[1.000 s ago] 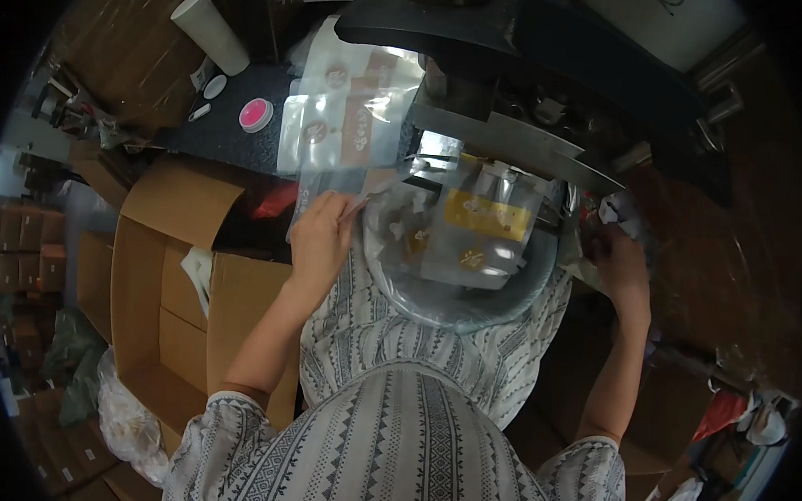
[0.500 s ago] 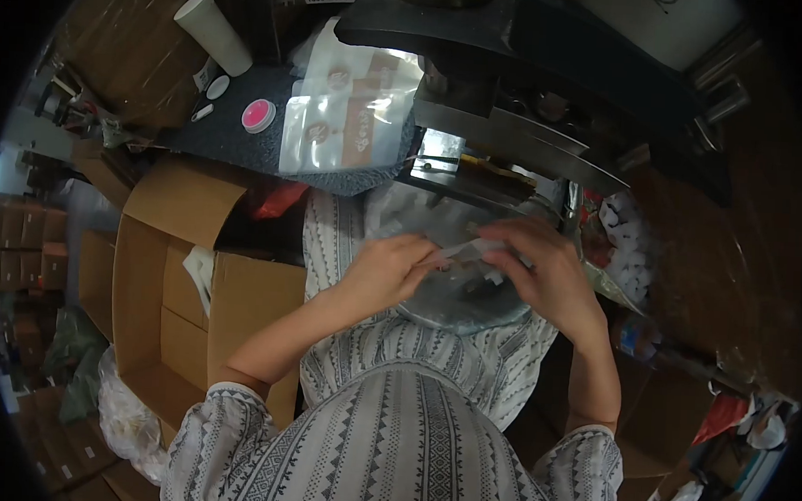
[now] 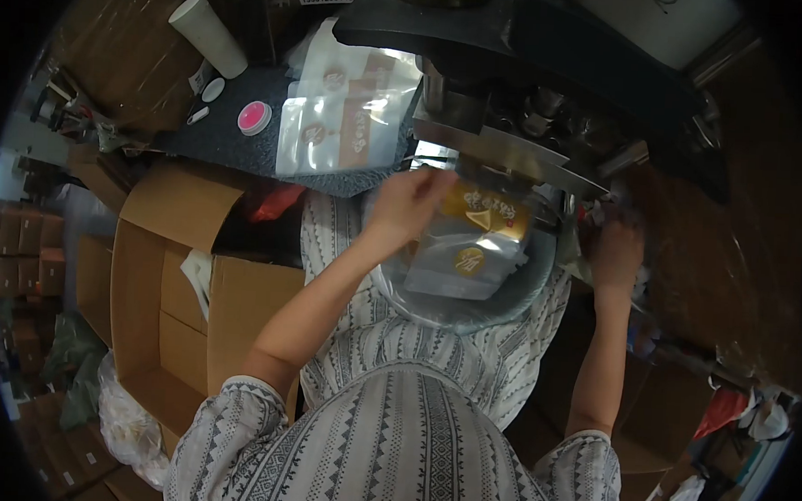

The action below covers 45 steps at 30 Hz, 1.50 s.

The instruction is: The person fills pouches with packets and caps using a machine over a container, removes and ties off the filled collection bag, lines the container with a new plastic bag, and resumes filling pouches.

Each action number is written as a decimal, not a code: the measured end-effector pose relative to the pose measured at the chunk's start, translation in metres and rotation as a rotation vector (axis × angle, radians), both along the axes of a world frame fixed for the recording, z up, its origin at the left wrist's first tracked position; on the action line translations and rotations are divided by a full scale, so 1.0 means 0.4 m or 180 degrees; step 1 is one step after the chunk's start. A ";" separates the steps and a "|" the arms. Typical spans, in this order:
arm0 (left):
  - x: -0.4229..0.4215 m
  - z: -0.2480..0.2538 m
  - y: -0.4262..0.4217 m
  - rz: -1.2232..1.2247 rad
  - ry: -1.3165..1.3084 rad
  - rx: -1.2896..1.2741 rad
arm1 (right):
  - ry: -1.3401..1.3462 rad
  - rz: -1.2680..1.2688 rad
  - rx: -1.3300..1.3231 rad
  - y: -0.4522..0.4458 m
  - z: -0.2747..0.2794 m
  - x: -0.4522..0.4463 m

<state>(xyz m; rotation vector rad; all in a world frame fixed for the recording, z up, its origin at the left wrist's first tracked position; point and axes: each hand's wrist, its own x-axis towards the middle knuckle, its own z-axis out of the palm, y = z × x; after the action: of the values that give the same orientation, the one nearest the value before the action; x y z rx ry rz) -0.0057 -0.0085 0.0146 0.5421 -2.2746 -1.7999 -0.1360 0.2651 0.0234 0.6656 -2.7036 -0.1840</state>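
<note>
My left hand [image 3: 409, 206] is closed at the upper left edge of a plastic pouch [image 3: 469, 258], just below the press. The pouch is clear at the bottom and gold higher up, with printed lettering. It lies over a round basin [image 3: 543, 273] lined with clear plastic on my lap. Off to the right, my right hand [image 3: 618, 247] reaches down at an open bag [image 3: 582, 266] beside the machine. Its fingers are dim and partly hidden, so I cannot make out what they touch.
The dark press [image 3: 513, 143] stands over the basin. Flat printed pouches [image 3: 339, 127] lie on a dark blue mat, near a pink round jar [image 3: 254, 117] and a white cylinder [image 3: 209, 36]. An open cardboard box [image 3: 250, 324] stands at left.
Both hands were together over the basin on a thin, clear piece. The left has risen toward the press, the right has moved to the bag, and the gold pouch now shows.
</note>
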 end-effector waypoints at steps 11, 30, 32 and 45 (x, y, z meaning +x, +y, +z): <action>0.176 -0.037 -0.123 0.0428 0.0090 -0.3572 | -0.1318 -0.0210 -0.0648 -0.012 0.027 -0.012; 0.186 0.036 0.044 -0.1023 0.0514 -0.1997 | -0.2754 0.2166 -0.2193 -0.164 0.161 0.194; 0.142 0.020 0.058 -0.1201 0.0457 -0.1761 | -0.2606 0.1852 -0.2421 -0.160 0.156 0.179; 0.001 0.013 -0.024 0.0113 -0.0379 0.0178 | -0.0503 -0.0112 -0.0090 0.009 -0.009 -0.002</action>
<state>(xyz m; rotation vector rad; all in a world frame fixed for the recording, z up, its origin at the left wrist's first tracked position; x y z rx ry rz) -0.0052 -0.0183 0.0198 0.7130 -2.2799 -1.8662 -0.1367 0.2687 0.0199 0.6498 -2.8646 -0.1056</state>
